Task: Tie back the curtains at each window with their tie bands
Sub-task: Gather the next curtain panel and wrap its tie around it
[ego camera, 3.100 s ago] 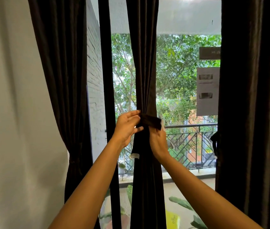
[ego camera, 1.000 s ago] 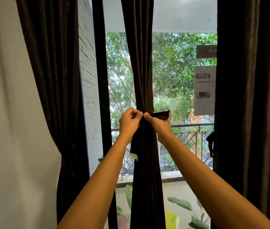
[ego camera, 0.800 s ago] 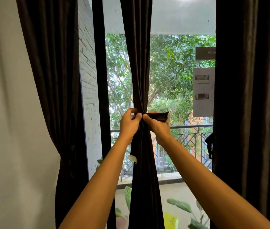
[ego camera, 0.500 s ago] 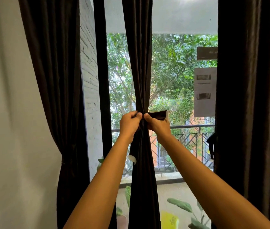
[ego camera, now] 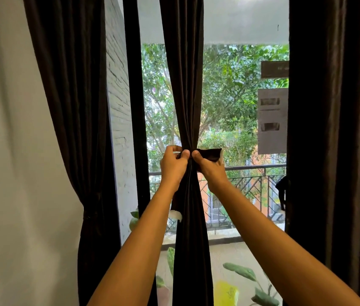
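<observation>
A dark brown middle curtain [ego camera: 183, 89] hangs in front of the window, gathered to a narrow waist at hand height. A dark tie band [ego camera: 211, 153] wraps that waist. My left hand [ego camera: 173, 165] grips the band's left end, which hangs down to a white tip [ego camera: 176, 214]. My right hand [ego camera: 208, 168] pinches the band's right end, which sticks out to the right. Both thumbs meet at the front of the gathered curtain.
A tied-back dark curtain [ego camera: 79, 107] hangs at the left beside a white wall [ego camera: 9, 151]. Another dark curtain [ego camera: 335, 129] fills the right side. A black window frame post [ego camera: 133, 96] stands behind; a balcony railing [ego camera: 251, 186] and plants lie outside.
Since 3.1 s ago my left hand closed from flat fingers onto the band's left end. Both hands have drawn together at the curtain's waist; in the last second they barely moved.
</observation>
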Motion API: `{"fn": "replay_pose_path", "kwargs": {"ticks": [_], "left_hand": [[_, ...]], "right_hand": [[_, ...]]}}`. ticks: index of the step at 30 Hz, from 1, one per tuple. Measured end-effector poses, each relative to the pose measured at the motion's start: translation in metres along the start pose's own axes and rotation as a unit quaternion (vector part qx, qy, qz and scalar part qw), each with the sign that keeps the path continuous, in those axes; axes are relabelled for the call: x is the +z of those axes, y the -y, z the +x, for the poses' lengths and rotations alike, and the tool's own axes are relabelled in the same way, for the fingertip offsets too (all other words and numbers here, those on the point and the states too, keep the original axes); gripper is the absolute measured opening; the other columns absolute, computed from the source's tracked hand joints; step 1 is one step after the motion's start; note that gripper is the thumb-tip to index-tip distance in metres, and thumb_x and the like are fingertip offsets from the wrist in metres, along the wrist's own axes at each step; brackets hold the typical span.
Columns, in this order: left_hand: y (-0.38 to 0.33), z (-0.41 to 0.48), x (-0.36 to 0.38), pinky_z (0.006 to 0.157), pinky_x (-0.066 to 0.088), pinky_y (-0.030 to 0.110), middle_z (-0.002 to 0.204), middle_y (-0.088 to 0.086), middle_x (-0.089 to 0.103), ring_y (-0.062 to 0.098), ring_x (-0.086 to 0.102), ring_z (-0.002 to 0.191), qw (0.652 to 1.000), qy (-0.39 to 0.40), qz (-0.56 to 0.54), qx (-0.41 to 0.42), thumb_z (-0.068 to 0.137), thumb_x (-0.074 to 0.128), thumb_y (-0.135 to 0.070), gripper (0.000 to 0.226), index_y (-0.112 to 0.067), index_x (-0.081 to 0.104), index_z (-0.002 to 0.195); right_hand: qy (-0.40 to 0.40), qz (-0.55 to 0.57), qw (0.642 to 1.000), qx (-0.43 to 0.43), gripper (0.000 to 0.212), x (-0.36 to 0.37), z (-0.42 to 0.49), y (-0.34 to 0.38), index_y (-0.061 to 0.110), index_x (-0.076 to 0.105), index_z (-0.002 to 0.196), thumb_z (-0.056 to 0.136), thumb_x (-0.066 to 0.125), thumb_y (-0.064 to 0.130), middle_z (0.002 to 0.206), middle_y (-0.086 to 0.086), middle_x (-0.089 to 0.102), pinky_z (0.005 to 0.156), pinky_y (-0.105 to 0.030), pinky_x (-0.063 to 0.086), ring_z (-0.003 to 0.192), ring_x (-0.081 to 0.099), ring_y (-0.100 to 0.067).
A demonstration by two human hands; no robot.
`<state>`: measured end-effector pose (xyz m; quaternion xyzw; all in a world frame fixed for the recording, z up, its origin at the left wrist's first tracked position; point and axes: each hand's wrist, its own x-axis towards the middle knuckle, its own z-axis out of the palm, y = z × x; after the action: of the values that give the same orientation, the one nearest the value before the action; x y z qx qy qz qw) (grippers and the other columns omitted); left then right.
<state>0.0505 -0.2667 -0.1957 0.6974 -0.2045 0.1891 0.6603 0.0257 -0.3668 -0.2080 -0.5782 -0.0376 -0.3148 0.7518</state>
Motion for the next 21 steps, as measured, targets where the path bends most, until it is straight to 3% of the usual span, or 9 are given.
{"fn": "replay_pose_path", "kwargs": {"ticks": [3, 5, 7, 9, 11, 14, 16, 18, 21], "left_hand": [[-0.001, 0.003, -0.003, 0.088, 0.052, 0.039, 0.116, 0.007, 0.063, 0.022, 0.062, 0.102, 0.997, 0.037, -0.059, -0.041, 0.09, 0.062, -0.03, 0.035, -0.021, 0.052, 0.122], [-0.001, 0.004, -0.005, 0.091, 0.053, 0.047, 0.112, 0.008, 0.067, 0.025, 0.066, 0.101, 0.993, 0.063, -0.08, -0.056, 0.09, 0.061, -0.029, 0.029, -0.022, 0.06, 0.118], [0.001, 0.005, -0.005, 0.091, 0.053, 0.048, 0.107, 0.008, 0.07, 0.026, 0.067, 0.099, 0.992, 0.072, -0.086, -0.056, 0.091, 0.059, -0.028, 0.018, -0.023, 0.066, 0.107], [0.001, 0.003, -0.006, 0.091, 0.053, 0.049, 0.104, 0.007, 0.071, 0.027, 0.067, 0.098, 0.992, 0.072, -0.085, -0.06, 0.091, 0.059, -0.03, 0.012, -0.025, 0.067, 0.1], [0.002, 0.001, -0.007, 0.091, 0.053, 0.048, 0.104, 0.007, 0.071, 0.026, 0.067, 0.098, 0.993, 0.065, -0.081, -0.057, 0.09, 0.06, -0.032, 0.017, -0.023, 0.068, 0.103], [0.001, 0.0, -0.01, 0.093, 0.052, 0.046, 0.106, 0.005, 0.07, 0.023, 0.066, 0.101, 0.994, 0.053, -0.08, -0.057, 0.088, 0.063, -0.033, 0.024, -0.02, 0.067, 0.108], [0.0, 0.0, -0.014, 0.095, 0.051, 0.045, 0.107, 0.005, 0.07, 0.023, 0.065, 0.103, 0.993, 0.056, -0.085, -0.066, 0.088, 0.065, -0.033, 0.016, -0.023, 0.068, 0.1], [-0.002, 0.0, -0.017, 0.097, 0.049, 0.041, 0.107, 0.004, 0.07, 0.021, 0.063, 0.105, 0.992, 0.058, -0.078, -0.076, 0.087, 0.066, -0.032, 0.01, -0.023, 0.067, 0.091], [-0.003, 0.002, -0.02, 0.091, 0.051, 0.037, 0.099, 0.005, 0.071, 0.021, 0.065, 0.099, 0.99, 0.071, -0.082, -0.089, 0.082, 0.072, -0.034, 0.019, -0.017, 0.069, 0.09]], "right_hand": [[-0.012, 0.004, 0.999, -0.03, 0.032, 0.0, -0.005, -0.001, 0.006, 0.058, 0.113, 0.085, 0.07, 0.013, 0.097, -0.006, 0.068, 0.087, -0.034, 0.054, 0.085, 0.066, -0.013], [-0.013, -0.007, 0.998, -0.057, 0.026, 0.0, -0.004, -0.002, 0.012, 0.06, 0.109, 0.085, 0.069, 0.012, 0.099, -0.007, 0.068, 0.087, -0.036, 0.055, 0.09, 0.067, -0.017], [-0.01, -0.011, 0.998, -0.061, 0.029, 0.001, -0.003, 0.0, 0.012, 0.059, 0.111, 0.085, 0.069, 0.01, 0.106, -0.014, 0.067, 0.083, -0.037, 0.057, 0.095, 0.067, -0.024], [-0.005, -0.02, 0.999, -0.044, 0.033, 0.002, -0.002, 0.002, 0.004, 0.058, 0.115, 0.085, 0.068, 0.01, 0.105, -0.016, 0.067, 0.07, -0.028, 0.059, 0.087, 0.067, -0.021], [0.003, -0.026, 0.999, -0.034, 0.031, 0.002, -0.002, 0.004, -0.004, 0.058, 0.114, 0.086, 0.066, 0.009, 0.096, -0.013, 0.067, 0.057, -0.018, 0.056, 0.074, 0.067, -0.011], [0.012, -0.037, 0.999, -0.014, 0.023, 0.002, -0.004, 0.009, -0.003, 0.06, 0.108, 0.088, 0.065, 0.008, 0.085, -0.005, 0.065, 0.051, -0.013, 0.052, 0.061, 0.066, -0.002], [0.016, -0.045, 0.999, -0.004, 0.025, 0.003, -0.003, 0.011, -0.002, 0.062, 0.109, 0.087, 0.066, 0.011, 0.092, -0.007, 0.067, 0.058, -0.015, 0.055, 0.072, 0.066, -0.008], [0.01, -0.05, 0.999, -0.001, 0.025, 0.004, -0.001, 0.012, 0.002, 0.063, 0.108, 0.086, 0.068, 0.013, 0.1, -0.009, 0.068, 0.074, -0.026, 0.057, 0.087, 0.067, -0.017], [0.008, -0.043, 0.999, 0.007, 0.021, 0.005, -0.003, 0.015, 0.002, 0.062, 0.106, 0.087, 0.066, 0.011, 0.103, -0.011, 0.067, 0.085, -0.034, 0.054, 0.096, 0.064, -0.022]]}}
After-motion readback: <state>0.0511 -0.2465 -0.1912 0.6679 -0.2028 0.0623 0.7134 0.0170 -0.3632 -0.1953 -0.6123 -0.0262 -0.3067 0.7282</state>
